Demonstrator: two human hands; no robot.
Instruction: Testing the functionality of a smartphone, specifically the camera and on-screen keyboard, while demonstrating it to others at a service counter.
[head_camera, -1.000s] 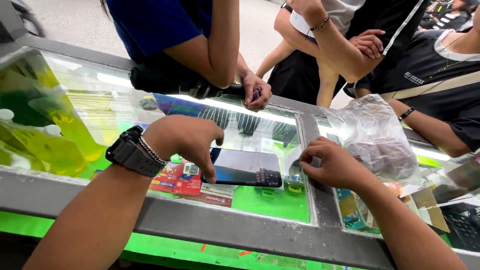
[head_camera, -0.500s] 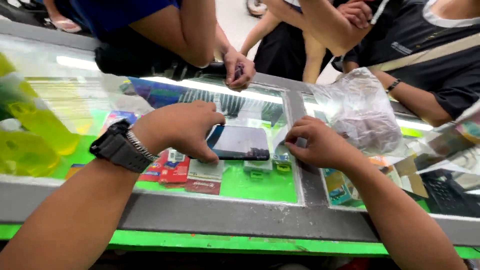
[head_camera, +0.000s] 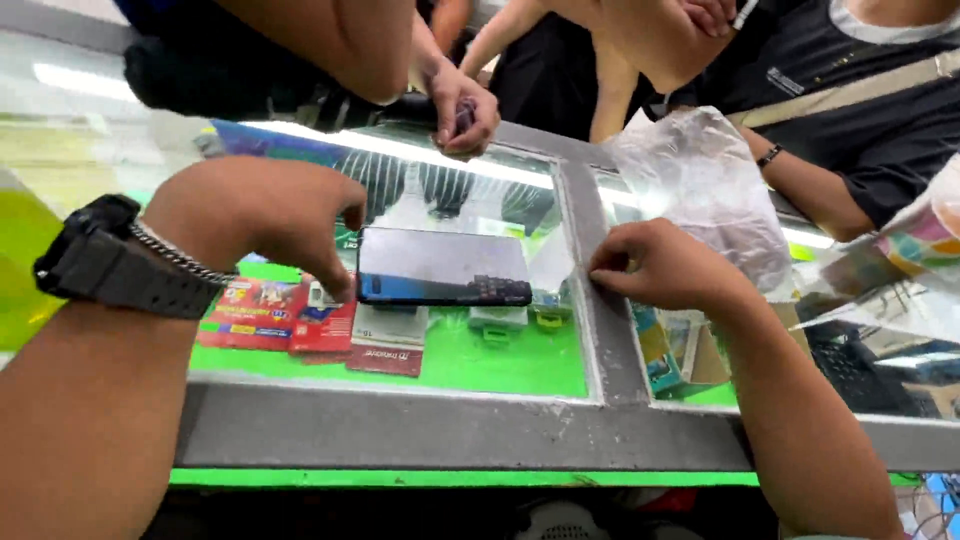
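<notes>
A dark smartphone (head_camera: 445, 268) lies flat on the glass top of a display counter (head_camera: 450, 425). My left hand (head_camera: 262, 215), with a black watch on its wrist, curls over the phone's left end, thumb and fingertip pinching that edge. My right hand (head_camera: 665, 265) rests on the counter's metal divider just right of the phone. Its fingers are closed together and its fingertips press down on the frame. Whether anything small is between them is hidden.
A clear plastic bag (head_camera: 700, 180) lies behind my right hand. Another person's hand (head_camera: 465, 105) rests on the counter's far edge, with more people's arms beyond it. Red cards (head_camera: 290, 320) and small packets lie under the glass on a green shelf.
My left hand has slid left, uncovering most of the phone. My right hand has drawn back from the phone's right end onto the metal divider.
</notes>
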